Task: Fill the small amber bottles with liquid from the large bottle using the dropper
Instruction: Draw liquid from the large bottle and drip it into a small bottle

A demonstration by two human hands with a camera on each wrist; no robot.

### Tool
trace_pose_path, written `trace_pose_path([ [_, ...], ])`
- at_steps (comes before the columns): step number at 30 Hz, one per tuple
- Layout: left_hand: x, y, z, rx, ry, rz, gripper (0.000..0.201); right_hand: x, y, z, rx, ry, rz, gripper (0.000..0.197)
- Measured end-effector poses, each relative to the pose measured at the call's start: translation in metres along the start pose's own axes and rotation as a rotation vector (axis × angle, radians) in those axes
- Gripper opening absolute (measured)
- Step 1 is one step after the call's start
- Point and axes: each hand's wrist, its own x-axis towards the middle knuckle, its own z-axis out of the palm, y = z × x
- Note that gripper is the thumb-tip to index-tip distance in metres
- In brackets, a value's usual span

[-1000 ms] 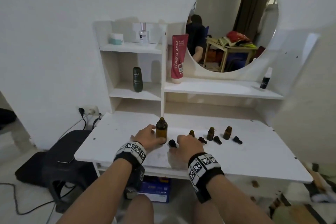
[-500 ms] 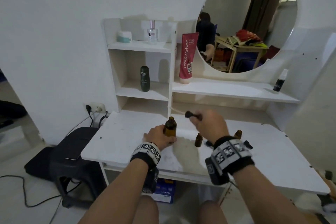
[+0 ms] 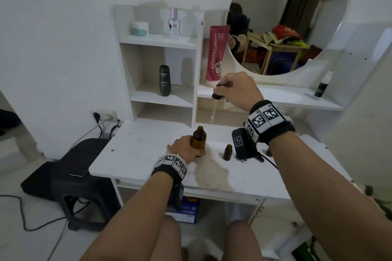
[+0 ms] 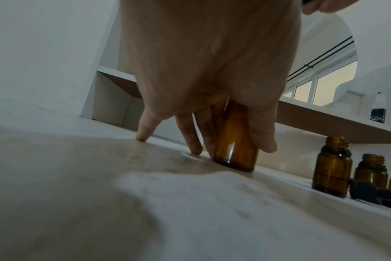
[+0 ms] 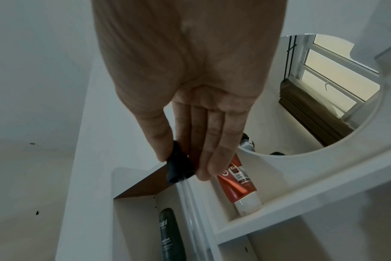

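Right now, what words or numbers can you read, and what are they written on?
"Kahf": dark green plastic bottle in the shelf cubby.
"Glad2Glow" and "10x": red squeeze tube beside the round mirror.
Blurred: small print on both, black spray bottle, clear perfume bottle.

Left hand (image 3: 184, 149) low, fingers curled in grip; right hand (image 3: 237, 89) raised, thumb and fingers pinching.

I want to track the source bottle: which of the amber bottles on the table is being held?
The large amber bottle, the tallest and leftmost. The left hand grips it upright on the table; the small amber bottles stand untouched to its right.
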Motion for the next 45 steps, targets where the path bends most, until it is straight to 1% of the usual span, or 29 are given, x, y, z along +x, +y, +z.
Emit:
trace_pose_path([
  [4, 0.000, -0.003, 0.003, -0.021, 0.014, 0.006, 0.042, 0.003, -0.005, 0.016, 0.027, 0.018, -0.011, 0.004],
  [6, 0.000, -0.004, 0.003, -0.038, 0.009, 0.006, 0.046, 0.004, -0.006, 0.023, 0.018, 0.000, -0.014, 0.006],
  [8, -0.001, -0.004, 0.003, -0.057, 0.011, 0.006, 0.047, 0.004, -0.006, 0.029, -0.039, -0.019, -0.030, 0.010],
  [10, -0.001, -0.004, 0.002, -0.076, 0.008, 0.004, 0.048, 0.003, -0.006, 0.033, -0.067, -0.025, -0.034, 0.010],
  [14, -0.001, -0.004, 0.002, -0.078, 0.004, 0.000, 0.050, 0.003, -0.005, 0.035, -0.037, -0.016, -0.022, 0.010],
  [20, -0.002, -0.003, 0.001, -0.036, 0.006, 0.021, 0.040, 0.002, -0.002, 0.035, -0.008, -0.019, -0.023, 0.005],
  [22, -0.001, -0.004, -0.001, -0.032, -0.007, 0.026, 0.041, 0.000, -0.001, 0.036, 0.006, -0.032, -0.030, 0.005],
  [24, -0.001, -0.004, -0.002, -0.026, -0.013, 0.029, 0.042, -0.002, -0.001, 0.038, -0.031, -0.053, -0.034, 0.003],
  [27, -0.001, -0.003, -0.002, 0.004, 0.005, 0.032, 0.038, -0.005, 0.005, 0.042, -0.079, -0.092, -0.021, 0.004],
  [30, -0.002, -0.002, -0.001, 0.009, 0.010, 0.032, 0.035, -0.009, 0.012, 0.051, -0.079, -0.149, 0.012, 0.005],
  [33, 0.000, -0.002, 0.001, 0.039, 0.014, 0.033, 0.035, -0.015, 0.020, 0.062, -0.055, -0.225, 0.036, 0.011],
  [35, 0.000, -0.002, 0.002, 0.055, 0.021, 0.036, 0.033, -0.017, 0.025, 0.068, -0.056, -0.248, 0.057, 0.014],
  [37, 0.001, -0.003, 0.003, 0.058, 0.021, 0.040, 0.030, -0.018, 0.028, 0.074, -0.055, -0.258, 0.076, 0.013],
  [40, 0.002, -0.004, 0.004, 0.055, 0.020, 0.043, 0.030, -0.020, 0.030, 0.077, -0.070, -0.265, 0.065, 0.012],
  [45, 0.001, -0.003, 0.004, 0.063, 0.028, 0.039, 0.032, -0.022, 0.030, 0.075, -0.067, -0.205, 0.048, 0.009],
])
